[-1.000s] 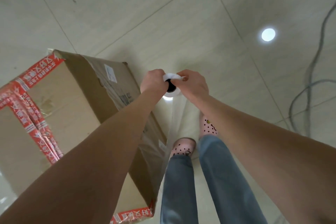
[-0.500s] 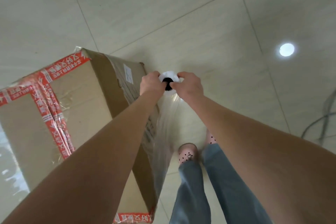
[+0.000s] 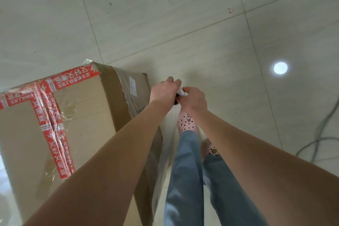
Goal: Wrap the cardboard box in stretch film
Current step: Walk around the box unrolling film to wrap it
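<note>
A tall cardboard box (image 3: 88, 115) with red printed tape across its top stands on the floor at the left. Clear stretch film (image 3: 163, 152) clings to its right side and runs up to a white film roll (image 3: 180, 92). The roll stands upright beside the box's right face, mostly hidden between my hands. My left hand (image 3: 163, 91) grips the roll's top from the left. My right hand (image 3: 194, 100) grips it from the right. Both arms reach forward over the box's near corner.
Pale floor tiles (image 3: 165, 14) surround the box. My legs in blue jeans and pink clogs (image 3: 186, 122) are right beside the box. A grey cable (image 3: 322, 134) loops on the floor at the right. A round light reflection (image 3: 280, 68) shines on a tile.
My view has shifted, so more of the box top shows. My hands have closed in over the roll, hiding its dark core. My feet have stepped forward along the box's right side.
</note>
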